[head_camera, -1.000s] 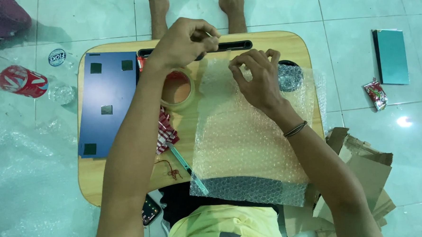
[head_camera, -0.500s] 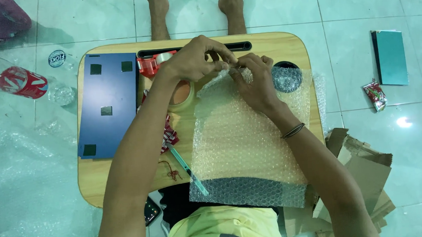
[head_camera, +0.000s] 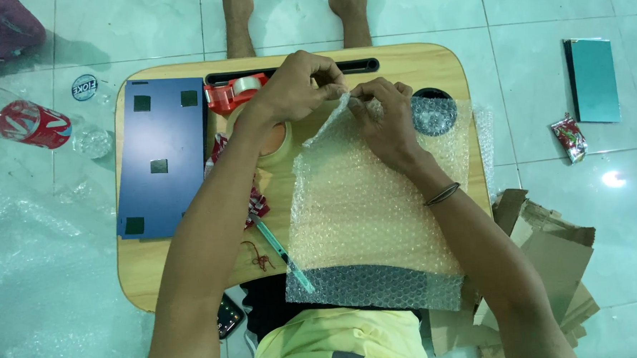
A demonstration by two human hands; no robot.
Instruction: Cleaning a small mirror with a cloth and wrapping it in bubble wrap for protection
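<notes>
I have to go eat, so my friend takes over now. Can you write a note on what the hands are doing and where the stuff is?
Left hand and right hand: both pinch the far top edge of the bubble wrap.
Bubble wrap lies on the wooden lap table, its near end hanging over the edge.
Tape roll and red tape dispenser sit by the left hand; blue board further left; teal cutter beside the wrap.
Done: wrap spread out.
Left: no tape on it yet.
</notes>
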